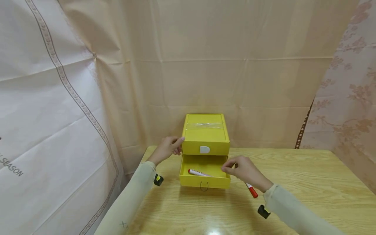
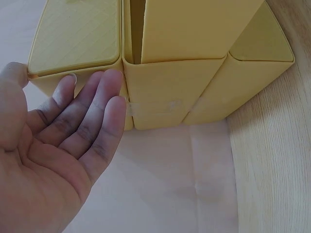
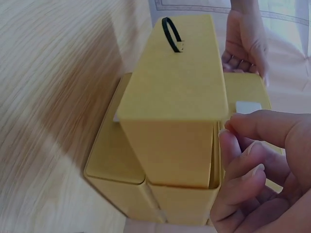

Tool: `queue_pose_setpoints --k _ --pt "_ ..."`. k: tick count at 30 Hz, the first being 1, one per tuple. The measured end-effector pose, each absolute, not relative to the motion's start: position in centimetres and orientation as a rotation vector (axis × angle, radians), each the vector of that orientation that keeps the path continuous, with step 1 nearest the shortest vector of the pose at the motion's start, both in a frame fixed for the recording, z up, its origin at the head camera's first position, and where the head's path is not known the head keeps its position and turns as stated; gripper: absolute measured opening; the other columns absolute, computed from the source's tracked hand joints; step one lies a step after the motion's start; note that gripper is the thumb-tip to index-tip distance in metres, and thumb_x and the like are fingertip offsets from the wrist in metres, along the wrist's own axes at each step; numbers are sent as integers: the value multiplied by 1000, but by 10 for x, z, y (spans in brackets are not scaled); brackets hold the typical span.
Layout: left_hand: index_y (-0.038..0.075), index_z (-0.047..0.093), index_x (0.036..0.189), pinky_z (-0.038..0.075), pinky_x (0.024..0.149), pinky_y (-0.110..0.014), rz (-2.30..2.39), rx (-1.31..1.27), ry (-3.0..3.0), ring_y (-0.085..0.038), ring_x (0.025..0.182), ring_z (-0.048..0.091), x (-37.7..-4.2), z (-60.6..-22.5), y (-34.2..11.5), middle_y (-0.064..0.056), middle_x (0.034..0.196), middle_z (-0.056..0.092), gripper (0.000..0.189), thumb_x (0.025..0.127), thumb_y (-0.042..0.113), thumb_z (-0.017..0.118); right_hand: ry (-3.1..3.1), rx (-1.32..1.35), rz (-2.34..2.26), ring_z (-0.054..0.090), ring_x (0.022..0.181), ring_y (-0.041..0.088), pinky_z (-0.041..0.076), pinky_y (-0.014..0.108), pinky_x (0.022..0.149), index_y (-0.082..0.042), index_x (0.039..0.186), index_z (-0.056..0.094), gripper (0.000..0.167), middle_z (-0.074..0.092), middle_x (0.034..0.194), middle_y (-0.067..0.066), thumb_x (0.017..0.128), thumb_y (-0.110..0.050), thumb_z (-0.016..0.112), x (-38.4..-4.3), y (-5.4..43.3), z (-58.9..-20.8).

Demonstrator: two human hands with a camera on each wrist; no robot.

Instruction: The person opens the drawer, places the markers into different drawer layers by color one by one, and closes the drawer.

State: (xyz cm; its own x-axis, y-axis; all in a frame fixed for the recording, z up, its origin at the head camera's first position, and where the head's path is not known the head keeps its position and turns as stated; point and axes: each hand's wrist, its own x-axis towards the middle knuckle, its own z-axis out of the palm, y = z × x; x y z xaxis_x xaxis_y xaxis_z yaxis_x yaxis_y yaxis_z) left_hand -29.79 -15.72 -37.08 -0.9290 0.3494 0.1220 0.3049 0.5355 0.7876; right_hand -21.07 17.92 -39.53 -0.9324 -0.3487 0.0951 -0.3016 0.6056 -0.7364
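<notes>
A yellow two-drawer box has its lower drawer pulled out, with a black loop handle on the front. A white marker with a red end lies inside it. My left hand rests against the box's upper left side, its thumb at the corner and its fingers loosely bent in the left wrist view. Over the drawer's right side, my right hand has thumb and index tips together, with nothing visible between them. Partly hidden beneath it, a red-capped marker shows.
The box stands on a light wood table, close to a beige cloth backdrop. Clear tape crosses its top. A white cloth hangs at the left and a floral cloth at the right.
</notes>
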Motion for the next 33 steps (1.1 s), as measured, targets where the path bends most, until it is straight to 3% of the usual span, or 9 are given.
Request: queue_pose_setpoints --k 6,11,14,18,24,33 --pt "8 68 87 58 69 -34 1363 569 2712 -30 78 72 -298 -371 -157 -11 86 72 55 105 57 49 2766 -558 -1260 62 83 20 52 34 70 -14 100 80 14 73 95 -4 97 -27 74 -210 194 -400" --pt "8 68 85 58 68 -35 1361 579 2716 -25 74 70 -298 -371 -157 -11 85 72 55 106 56 49 2822 -556 -1212 60 82 18 51 32 69 -19 96 79 8 71 92 -9 97 -25 75 -209 208 -408" --pt "8 69 85 58 69 -35 1372 583 2704 -33 78 71 -299 -372 -158 -12 86 71 55 105 56 50 2827 -521 -1200 60 83 17 51 33 70 -21 96 79 7 71 94 -9 97 -27 75 -208 218 -415" --pt "8 68 86 58 69 -35 1379 584 2694 -41 84 71 -299 -372 -158 -12 87 71 55 105 56 50 2811 -440 -1206 58 82 18 50 33 68 -19 96 79 8 72 95 -6 96 -27 76 -205 230 -425" --pt "7 69 87 58 70 -35 1374 593 2697 -33 79 71 -297 -371 -157 -11 87 71 55 106 55 49 2786 -327 -1190 58 80 19 49 33 62 -15 95 78 7 72 91 1 95 -22 76 -200 245 -443" --pt "6 69 87 58 70 -35 1376 601 2689 -41 85 71 -298 -369 -156 -13 87 72 56 106 54 50 2817 -208 -1121 57 80 18 46 35 67 -10 98 77 11 67 86 0 93 -19 78 -195 260 -464"
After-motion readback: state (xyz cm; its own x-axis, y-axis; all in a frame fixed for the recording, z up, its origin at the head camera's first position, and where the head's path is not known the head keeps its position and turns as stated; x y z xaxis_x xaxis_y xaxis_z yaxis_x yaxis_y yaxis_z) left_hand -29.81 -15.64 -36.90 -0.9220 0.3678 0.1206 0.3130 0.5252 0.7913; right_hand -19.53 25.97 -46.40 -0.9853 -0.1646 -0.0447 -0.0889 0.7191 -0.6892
